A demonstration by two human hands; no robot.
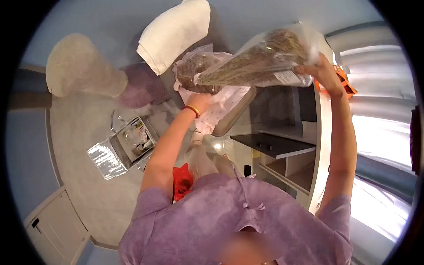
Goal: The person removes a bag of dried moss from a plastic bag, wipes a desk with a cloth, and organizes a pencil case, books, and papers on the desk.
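My right hand (321, 73) grips the wide end of a large clear plastic bag (265, 59) of brownish-green dried plant matter with a white label. This bag is tilted, its narrow end pointing left over an open pale pink plastic bag (227, 99). My left hand (202, 102), with a gold and red bracelet at the wrist, is closed at the pink bag's near side; its fingertips are partly hidden. More dark dried matter (189, 73) in clear plastic lies inside the pink bag. The pink bag rests on a grey-brown rounded surface (236, 112).
A white folded cloth (176, 33) lies beyond the bags. To the left are a pale cushioned piece (79, 66), a purple one (141, 86) and an open silver box (119, 152). A cabinet with an open dark flap (274, 145) and an orange object (346, 81) are right.
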